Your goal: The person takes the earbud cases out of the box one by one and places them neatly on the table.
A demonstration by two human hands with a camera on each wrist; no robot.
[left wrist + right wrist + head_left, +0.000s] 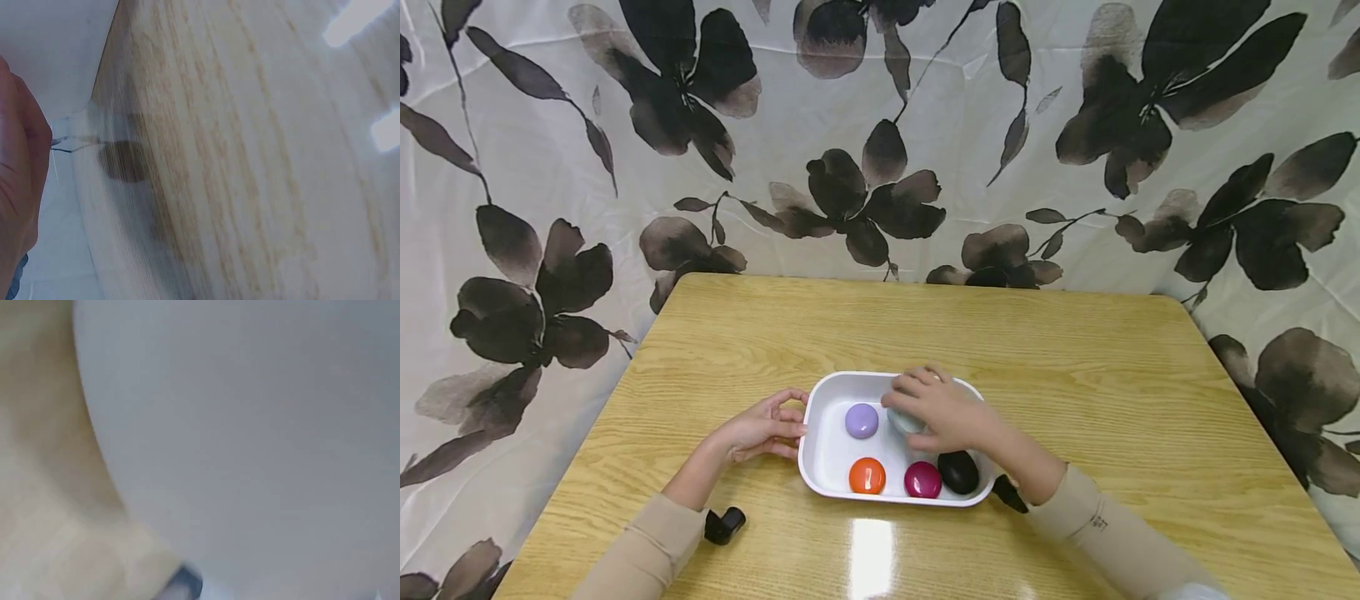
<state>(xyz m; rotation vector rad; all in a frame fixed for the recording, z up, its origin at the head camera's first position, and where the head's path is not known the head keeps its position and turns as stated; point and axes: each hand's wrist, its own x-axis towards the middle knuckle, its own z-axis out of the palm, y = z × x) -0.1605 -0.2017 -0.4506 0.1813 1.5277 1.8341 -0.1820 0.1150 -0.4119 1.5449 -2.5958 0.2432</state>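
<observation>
A white rectangular tray (pixel 826 485) with rounded corners holds several smooth, pebble-like pieces. My left hand (pixel 763 429) holds its left side, fingers at the rim; in the left wrist view, part of that hand (pixel 19 169) shows beside the pale tray wall (pixel 56 44). Inside the tray, my right hand (pixel 943 412) grips a pale grey-green rounded piece (pixel 904 422), largely covered by the fingers. A lilac piece (pixel 862 421) lies left of it. Along the near side are an orange piece (pixel 867 476), a magenta one (pixel 922 480) and a black one (pixel 958 472).
The tray stands on a wood-grain table (pixel 737 333). Behind the table hangs a white cloth (pixel 962 108) with dark flowers. A black wrist device (pixel 725 526) sticks out by the left sleeve. A pale, blurred surface (pixel 250 437) fills most of the right wrist view.
</observation>
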